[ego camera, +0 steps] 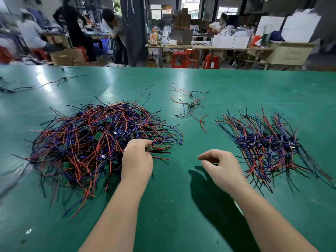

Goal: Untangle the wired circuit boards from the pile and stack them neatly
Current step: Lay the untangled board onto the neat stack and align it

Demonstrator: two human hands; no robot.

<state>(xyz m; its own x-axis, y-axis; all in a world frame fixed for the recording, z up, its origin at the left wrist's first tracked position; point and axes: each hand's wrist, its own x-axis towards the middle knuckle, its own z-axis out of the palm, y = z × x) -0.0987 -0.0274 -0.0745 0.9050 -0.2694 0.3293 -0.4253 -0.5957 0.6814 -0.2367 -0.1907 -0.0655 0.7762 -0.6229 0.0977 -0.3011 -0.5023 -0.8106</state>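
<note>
Red-blue tangled pile [94,140] right against the left grip [137,159]

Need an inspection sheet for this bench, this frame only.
surface: green mat, glossy, with pale specks.
job's things: tangled pile of wired circuit boards on the left; combed stack on the right; two loose boards between them, farther back.
clutter: stray wired pieces at the far left.
grips: left hand curled at the pile's near edge, seemingly pinching wire ends; right hand loosely curled, holding nothing.
cables: red, blue and black leads throughout both heaps; one loose red wire near the stack.
surroundings: people at workbenches, cardboard boxes, red stools.
</note>
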